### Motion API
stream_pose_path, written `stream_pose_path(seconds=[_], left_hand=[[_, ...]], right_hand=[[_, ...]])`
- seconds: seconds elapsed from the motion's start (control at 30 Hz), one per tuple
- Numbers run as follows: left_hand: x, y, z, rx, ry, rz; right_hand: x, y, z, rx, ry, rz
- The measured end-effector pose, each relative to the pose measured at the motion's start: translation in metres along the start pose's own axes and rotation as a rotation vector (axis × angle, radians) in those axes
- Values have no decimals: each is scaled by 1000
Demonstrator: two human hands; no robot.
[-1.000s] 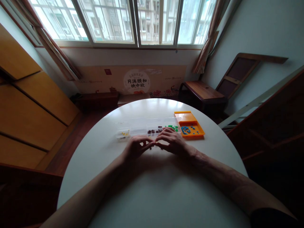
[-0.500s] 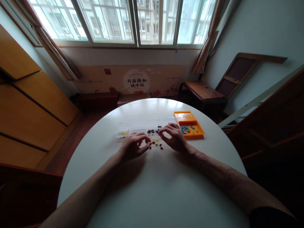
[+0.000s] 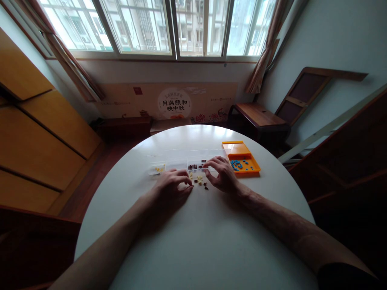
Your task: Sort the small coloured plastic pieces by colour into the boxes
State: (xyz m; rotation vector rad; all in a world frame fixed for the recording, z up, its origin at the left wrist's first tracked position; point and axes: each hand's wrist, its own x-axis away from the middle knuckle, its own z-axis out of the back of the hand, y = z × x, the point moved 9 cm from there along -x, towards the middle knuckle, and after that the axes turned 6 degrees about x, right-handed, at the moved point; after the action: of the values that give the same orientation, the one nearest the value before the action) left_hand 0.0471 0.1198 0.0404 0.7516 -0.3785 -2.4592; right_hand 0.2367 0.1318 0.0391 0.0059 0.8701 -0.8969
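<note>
Down on the white round table (image 3: 193,241), as the head camera sees it, both hands rest palm-down with a small scatter of loose beads (image 3: 199,181) between them, pale yellow and dark brown ones mixed. The left hand (image 3: 171,187) lies with its fingers curled, the tips drawn together just beside the near-left edge of the scatter; it may be pinching a single bead, but that is too small to tell. The right hand (image 3: 222,175) has its fingers loosely spread, the tips resting at the front wall of a clear divided box (image 3: 181,163) just beyond the beads, and I cannot tell whether it holds anything. The box runs sideways beyond both hands, with yellow beads in the compartment past the left hand and dark ones in the compartment near the right fingertips, so each colour seems to have its own slot close to the pile. An orange tray (image 3: 242,155) with blue beads (image 3: 238,164) sits just to the outside of the right hand, touching or nearly touching the box's end. Towards the body the table is bare and wide, and the forearms lie across it; the curved table edge stays well apart from the beads on every side.
</note>
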Motion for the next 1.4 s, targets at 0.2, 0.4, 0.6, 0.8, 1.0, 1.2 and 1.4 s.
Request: stream_pose_path(seconds=[0.2,0.4,0.6,0.8,1.0,1.2,1.4], left_hand=[[-4,-5,1,102,99,10],[-7,-1,5,196,194,14],[-8,4,1,156,184,-9],[-8,7,5,142,215,-19],[-6,6,7,73,242,24],[-6,9,3,8,225,7],[1,8,1,-41,205,22]], right_hand=[[1,-15,-2,-70,-61,140],[4,-29,-10,-85,-183,268],[3,-27,-9,-108,-196,281],[4,-26,-10,-92,-165,290],[1,-1,2,-22,20,46],[2,15,10,62,64,-122],[2,5,6,27,35,-82]])
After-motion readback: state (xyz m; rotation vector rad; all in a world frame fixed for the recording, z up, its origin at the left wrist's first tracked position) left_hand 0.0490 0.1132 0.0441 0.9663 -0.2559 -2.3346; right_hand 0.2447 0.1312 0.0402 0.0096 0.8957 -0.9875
